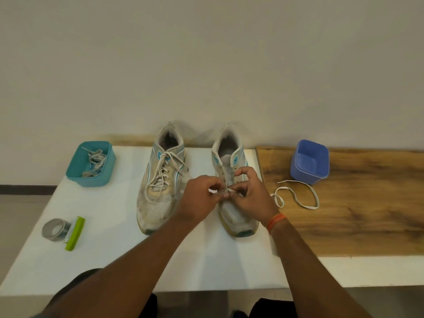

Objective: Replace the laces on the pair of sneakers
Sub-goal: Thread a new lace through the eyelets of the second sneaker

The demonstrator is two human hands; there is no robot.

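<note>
While sitting at the far left of the table, holding old laces in the teal tub; lying nearer, a tape roll. Standing fully laced, the left sneaker. Pinching the white lace at the lowest eyelets of the unlaced right sneaker, left hand and right hand, each grip closed on it. Trailing rightward toward the blue tub, slack probably risking uneven ends or snagging.
</note>
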